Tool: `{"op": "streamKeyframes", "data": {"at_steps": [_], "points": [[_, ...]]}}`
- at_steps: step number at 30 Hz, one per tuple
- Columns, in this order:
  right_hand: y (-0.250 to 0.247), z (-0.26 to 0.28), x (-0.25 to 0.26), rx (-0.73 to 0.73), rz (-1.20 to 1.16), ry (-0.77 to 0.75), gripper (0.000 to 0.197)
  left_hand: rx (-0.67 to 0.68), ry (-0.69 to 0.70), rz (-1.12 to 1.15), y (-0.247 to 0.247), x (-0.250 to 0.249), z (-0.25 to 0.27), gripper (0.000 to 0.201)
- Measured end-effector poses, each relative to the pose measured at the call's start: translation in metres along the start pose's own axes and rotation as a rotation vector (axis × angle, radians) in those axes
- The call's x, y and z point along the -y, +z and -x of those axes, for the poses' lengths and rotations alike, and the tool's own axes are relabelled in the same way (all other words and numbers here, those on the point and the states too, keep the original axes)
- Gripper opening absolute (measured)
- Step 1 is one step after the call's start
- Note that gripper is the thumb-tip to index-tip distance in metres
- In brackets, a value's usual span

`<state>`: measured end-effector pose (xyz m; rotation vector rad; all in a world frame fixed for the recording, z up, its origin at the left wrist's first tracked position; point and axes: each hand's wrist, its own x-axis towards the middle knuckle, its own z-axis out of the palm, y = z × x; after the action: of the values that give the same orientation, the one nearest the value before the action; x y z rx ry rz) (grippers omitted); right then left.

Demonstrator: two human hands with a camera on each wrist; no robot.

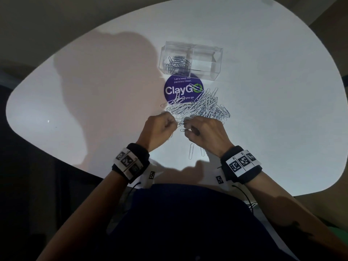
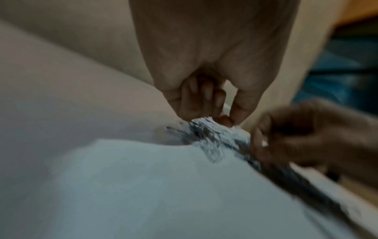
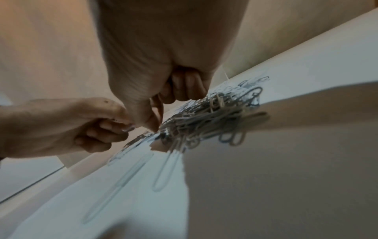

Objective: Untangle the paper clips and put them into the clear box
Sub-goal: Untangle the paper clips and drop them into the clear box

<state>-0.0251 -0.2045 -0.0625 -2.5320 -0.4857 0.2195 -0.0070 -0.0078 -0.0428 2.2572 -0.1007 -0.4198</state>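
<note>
A tangled pile of silver paper clips [image 1: 204, 108] lies on the white table [image 1: 273, 110], partly over a purple round sticker [image 1: 180, 85]. Behind it stands the clear box [image 1: 214, 61]; its left compartment holds several clips [image 1: 177, 63]. My left hand [image 1: 174, 124] and right hand [image 1: 185, 127] meet at the pile's near edge, each with curled fingers pinching linked clips [image 1: 180, 125] between them. The left wrist view shows my left hand [image 2: 223, 119] over the blurred pile [image 2: 214, 135]. Thumb and forefinger of my right hand [image 3: 156, 126] pinch at the pile's edge [image 3: 204, 119] in the right wrist view.
Two loose clips [image 1: 191, 150] lie on the table near my right wrist, and show again in the right wrist view as loose clips [image 3: 163, 171]. The table's curved front edge [image 1: 90, 168] runs just below my wrists. The box's right compartment [image 1: 204, 59] looks empty.
</note>
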Motion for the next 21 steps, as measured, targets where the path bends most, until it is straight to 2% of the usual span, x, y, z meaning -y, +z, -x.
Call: {"op": "streamKeyframes", "data": {"at_steps": [3, 6, 8, 13, 21], "points": [[0.002, 0.0, -0.003, 0.03, 0.028, -0.043, 0.02, 0.034, -0.126, 0.175, -0.014, -0.008, -0.002, 0.017], [0.0, -0.004, 0.001, 0.056, 0.067, -0.074, 0.018, 0.094, -0.279, 0.473, -0.021, -0.016, -0.005, 0.007], [-0.002, -0.006, 0.004, 0.061, 0.095, -0.078, 0.014, 0.101, -0.33, 0.574, -0.022, -0.016, -0.006, 0.006], [-0.005, -0.01, 0.006, 0.076, 0.129, -0.082, 0.012, 0.107, -0.325, 0.594, -0.024, -0.016, -0.008, 0.024], [-0.005, -0.013, 0.005, 0.126, 0.206, -0.114, 0.01, 0.082, -0.401, 0.459, -0.027, -0.006, -0.025, 0.016]]}}
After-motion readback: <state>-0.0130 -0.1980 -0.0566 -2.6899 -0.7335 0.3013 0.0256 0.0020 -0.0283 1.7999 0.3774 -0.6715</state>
